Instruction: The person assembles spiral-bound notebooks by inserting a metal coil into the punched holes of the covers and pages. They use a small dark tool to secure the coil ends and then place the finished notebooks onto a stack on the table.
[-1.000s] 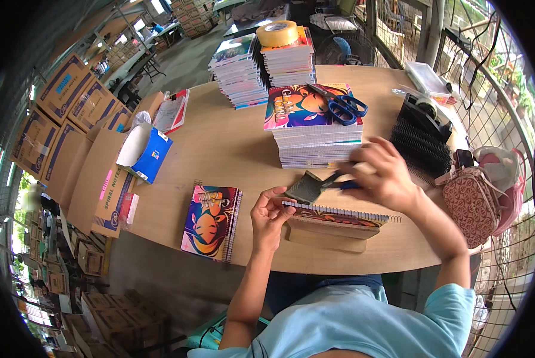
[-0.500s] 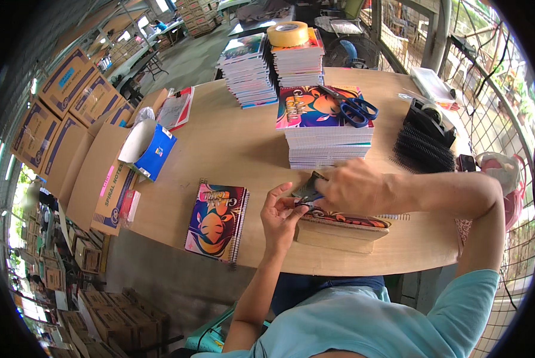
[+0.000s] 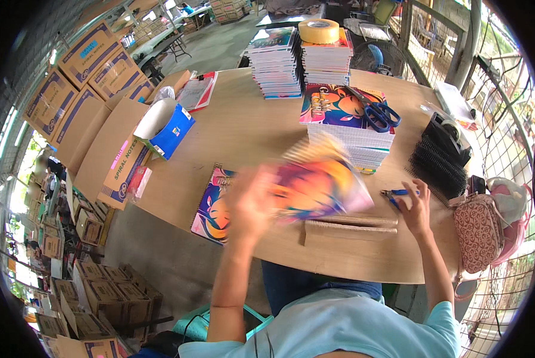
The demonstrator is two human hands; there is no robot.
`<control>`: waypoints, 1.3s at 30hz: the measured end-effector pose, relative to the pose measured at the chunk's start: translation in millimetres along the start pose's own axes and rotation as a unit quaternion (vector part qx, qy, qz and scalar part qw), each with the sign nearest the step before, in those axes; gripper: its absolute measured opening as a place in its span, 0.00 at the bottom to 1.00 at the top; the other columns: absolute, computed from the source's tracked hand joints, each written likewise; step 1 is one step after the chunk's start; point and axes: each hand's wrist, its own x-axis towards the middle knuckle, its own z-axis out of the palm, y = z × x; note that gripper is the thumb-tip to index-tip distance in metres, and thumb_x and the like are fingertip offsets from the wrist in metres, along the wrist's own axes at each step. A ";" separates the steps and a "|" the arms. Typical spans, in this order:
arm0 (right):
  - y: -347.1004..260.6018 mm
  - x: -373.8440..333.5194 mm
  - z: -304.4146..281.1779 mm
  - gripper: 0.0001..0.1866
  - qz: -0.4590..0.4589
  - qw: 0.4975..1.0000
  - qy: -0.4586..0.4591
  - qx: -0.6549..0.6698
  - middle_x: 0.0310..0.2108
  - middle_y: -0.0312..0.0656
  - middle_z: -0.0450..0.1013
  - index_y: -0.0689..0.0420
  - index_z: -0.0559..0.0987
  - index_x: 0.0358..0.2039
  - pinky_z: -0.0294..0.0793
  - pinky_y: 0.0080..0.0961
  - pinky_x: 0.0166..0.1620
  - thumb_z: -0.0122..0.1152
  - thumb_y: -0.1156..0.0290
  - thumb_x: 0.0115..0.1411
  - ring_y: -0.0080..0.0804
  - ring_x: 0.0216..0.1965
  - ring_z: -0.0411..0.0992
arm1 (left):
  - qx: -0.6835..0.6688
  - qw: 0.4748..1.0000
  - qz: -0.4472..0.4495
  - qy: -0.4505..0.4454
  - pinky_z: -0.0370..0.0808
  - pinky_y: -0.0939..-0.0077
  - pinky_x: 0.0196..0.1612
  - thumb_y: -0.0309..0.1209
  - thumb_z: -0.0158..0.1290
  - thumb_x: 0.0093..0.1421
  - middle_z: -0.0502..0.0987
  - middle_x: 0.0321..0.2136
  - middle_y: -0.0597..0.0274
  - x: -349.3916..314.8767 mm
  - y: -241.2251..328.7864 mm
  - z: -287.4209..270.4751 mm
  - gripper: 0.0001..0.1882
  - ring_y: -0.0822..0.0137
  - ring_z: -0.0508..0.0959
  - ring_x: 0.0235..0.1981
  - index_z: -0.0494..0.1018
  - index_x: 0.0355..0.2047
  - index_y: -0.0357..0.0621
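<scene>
A colourful spiral notebook (image 3: 318,188), smeared by motion, is lifted over the table in my left hand (image 3: 252,200). That hand is blurred but closed on the notebook's left side. Another notebook of the same design (image 3: 211,209) lies on the table, partly covered by my left hand. Over at the right, my right hand (image 3: 418,209) has its fingers on the blue handles of small pliers (image 3: 397,193), low at the tabletop. Between my arms rests a brown cardboard block (image 3: 351,231) with a slot along it.
Blue scissors (image 3: 378,113) lie on a notebook stack (image 3: 351,140); a tape roll (image 3: 319,31) tops another behind. Black spiral coils (image 3: 437,161), a tape dispenser (image 3: 449,134) and a patterned pouch (image 3: 481,232) line the right. Cartons (image 3: 112,155) and a blue box (image 3: 166,128) stand left.
The notebook has come up off the cardboard block and swung left in my left hand. My right hand has moved right, away from the notebook, with the pliers.
</scene>
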 end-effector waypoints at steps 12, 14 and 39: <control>-85.7 -1.5 -42.2 0.31 -0.130 0.949 -0.153 0.245 0.36 0.45 0.77 0.59 0.79 0.50 0.78 0.32 0.37 0.76 0.74 0.42 0.43 0.33 0.77 | 0.354 0.853 -0.382 -0.032 0.77 0.58 0.37 0.41 0.54 0.62 0.83 0.35 0.57 -96.5 -160.0 -56.4 0.12 0.51 0.82 0.35 0.82 0.43 0.57; -87.7 -2.6 -40.7 0.31 -0.110 0.949 -0.160 0.249 0.37 0.45 0.77 0.58 0.79 0.50 0.77 0.33 0.39 0.76 0.73 0.41 0.43 0.34 0.76 | 0.338 0.833 -0.431 -0.078 0.77 0.57 0.42 0.40 0.56 0.62 0.81 0.42 0.54 -87.5 -158.7 -54.4 0.14 0.51 0.81 0.39 0.81 0.47 0.57; -142.4 144.3 -17.0 0.38 -0.137 0.958 0.067 0.242 0.66 0.55 0.56 0.50 0.60 0.67 0.62 0.55 0.60 0.63 0.53 0.60 0.55 0.65 0.56 | -0.095 0.968 -0.139 0.185 0.74 0.81 0.42 0.24 0.55 0.63 0.76 0.37 0.57 79.1 -59.6 -27.4 0.09 0.71 0.77 0.36 0.68 0.41 0.34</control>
